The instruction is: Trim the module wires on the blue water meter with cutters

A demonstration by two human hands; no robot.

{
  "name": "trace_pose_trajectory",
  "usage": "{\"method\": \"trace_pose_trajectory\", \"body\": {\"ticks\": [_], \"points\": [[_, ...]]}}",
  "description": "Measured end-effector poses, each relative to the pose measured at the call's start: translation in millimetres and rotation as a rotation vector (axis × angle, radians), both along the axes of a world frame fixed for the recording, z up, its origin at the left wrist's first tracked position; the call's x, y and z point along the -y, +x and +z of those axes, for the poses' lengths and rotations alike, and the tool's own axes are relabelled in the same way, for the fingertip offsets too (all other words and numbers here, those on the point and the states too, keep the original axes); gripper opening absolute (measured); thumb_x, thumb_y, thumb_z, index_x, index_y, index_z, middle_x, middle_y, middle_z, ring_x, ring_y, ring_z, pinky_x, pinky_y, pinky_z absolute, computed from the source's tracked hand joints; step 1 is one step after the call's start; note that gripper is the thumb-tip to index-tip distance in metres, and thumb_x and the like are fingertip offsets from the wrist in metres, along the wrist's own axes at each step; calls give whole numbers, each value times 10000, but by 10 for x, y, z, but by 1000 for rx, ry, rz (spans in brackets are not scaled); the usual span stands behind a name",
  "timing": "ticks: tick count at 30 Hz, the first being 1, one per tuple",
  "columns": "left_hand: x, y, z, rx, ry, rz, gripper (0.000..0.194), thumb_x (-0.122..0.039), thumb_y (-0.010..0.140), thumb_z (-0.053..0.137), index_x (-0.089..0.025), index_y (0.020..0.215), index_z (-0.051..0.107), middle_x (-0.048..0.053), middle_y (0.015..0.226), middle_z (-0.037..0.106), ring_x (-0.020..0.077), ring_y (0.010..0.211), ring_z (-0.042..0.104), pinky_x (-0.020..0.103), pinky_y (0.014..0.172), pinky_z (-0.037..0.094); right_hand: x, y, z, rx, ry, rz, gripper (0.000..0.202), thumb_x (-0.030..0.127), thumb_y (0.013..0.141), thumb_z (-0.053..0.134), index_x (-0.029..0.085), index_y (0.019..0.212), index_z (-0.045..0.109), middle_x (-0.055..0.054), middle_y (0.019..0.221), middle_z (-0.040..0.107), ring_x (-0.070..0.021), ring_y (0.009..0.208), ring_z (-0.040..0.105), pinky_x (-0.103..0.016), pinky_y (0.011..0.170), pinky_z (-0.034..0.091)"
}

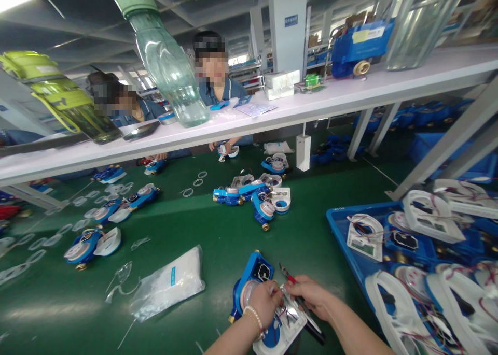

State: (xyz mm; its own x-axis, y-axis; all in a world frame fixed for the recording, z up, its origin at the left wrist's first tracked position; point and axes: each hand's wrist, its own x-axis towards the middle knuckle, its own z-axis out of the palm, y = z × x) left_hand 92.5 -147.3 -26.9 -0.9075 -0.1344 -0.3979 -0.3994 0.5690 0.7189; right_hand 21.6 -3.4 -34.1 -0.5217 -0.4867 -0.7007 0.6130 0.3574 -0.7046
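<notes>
Working at the near edge of the green worktop (pixel 218 251), a blue water meter (pixel 249 282) with its white electronics cover (pixel 280 334) opened out beside it is being attended to. The left hand (pixel 264 300) is pinched on the small wires or fittings at the seam between meter and cover; exactly what the fingers clasp cannot be told. The right hand (pixel 311 295) is clenched around a red-handled pair of pliers (pixel 301 306), the tip pointing toward the far edge. By the look of it, the wiring step is in hand, and the next move is judged to call for a steady tip brought onto a thin lead without nicking its neighbours.

Counted: one meter under the hands; about four meters clustered at the worktop's middle (pixel 252 194); some five more toward the left edge, one of them (pixel 83 243) nearest; one white plastic bag (pixel 171 282) left of the hands; one blue tray (pixel 342 230) at the right edge, heaped with white covers too tangled to count. Two other people are seated beyond the far edge, behind a shelf (pixel 350 93) carrying two bottles.
</notes>
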Motion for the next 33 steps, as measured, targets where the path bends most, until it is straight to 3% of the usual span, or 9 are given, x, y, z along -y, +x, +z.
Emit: {"method": "trace_pose_trajectory", "body": {"ticks": [12,18,23,28,30,33], "points": [[-83,-40,22,29,-141,27,145,-310,747,494,-185,713,559,-3,656,619,136,633,545,222,552,335,117,91,-95,-133,91,-130,145,309,610,530,188,584,454,58,448,397,-99,416,394,-220,402,249],[-72,-86,69,5,-128,-1,131,-311,750,499,-194,768,556,-17,656,598,135,632,533,220,559,349,45,80,46,-333,41,-118,86,239,582,535,175,562,481,45,501,453,-112,528,431,-235,517,310],[-16,-186,208,-105,-257,-211,143,-256,732,506,-258,848,591,-1,805,568,161,776,533,242,680,388,2,180,174,-452,-47,-128,146,289,627,528,182,575,443,43,574,432,-112,582,417,-242,565,312],[57,-276,291,-95,-355,-390,176,-260,743,463,-242,830,615,35,896,532,194,809,528,278,735,407,26,312,198,-229,-231,-146,259,404,654,525,207,614,362,70,519,363,-92,469,347,-234,465,255],[59,-307,293,-96,-322,-393,161,-233,712,487,-222,796,625,40,888,546,203,821,526,289,763,400,-10,281,220,-256,-212,-118,252,410,673,507,205,616,373,66,517,366,-98,470,358,-238,470,267],[55,-351,257,-90,-246,-373,122,-207,676,516,-196,730,625,26,763,584,191,770,532,276,735,399,-150,161,273,-609,12,21,247,398,724,465,188,597,446,17,610,449,-135,588,450,-267,569,335]]}}
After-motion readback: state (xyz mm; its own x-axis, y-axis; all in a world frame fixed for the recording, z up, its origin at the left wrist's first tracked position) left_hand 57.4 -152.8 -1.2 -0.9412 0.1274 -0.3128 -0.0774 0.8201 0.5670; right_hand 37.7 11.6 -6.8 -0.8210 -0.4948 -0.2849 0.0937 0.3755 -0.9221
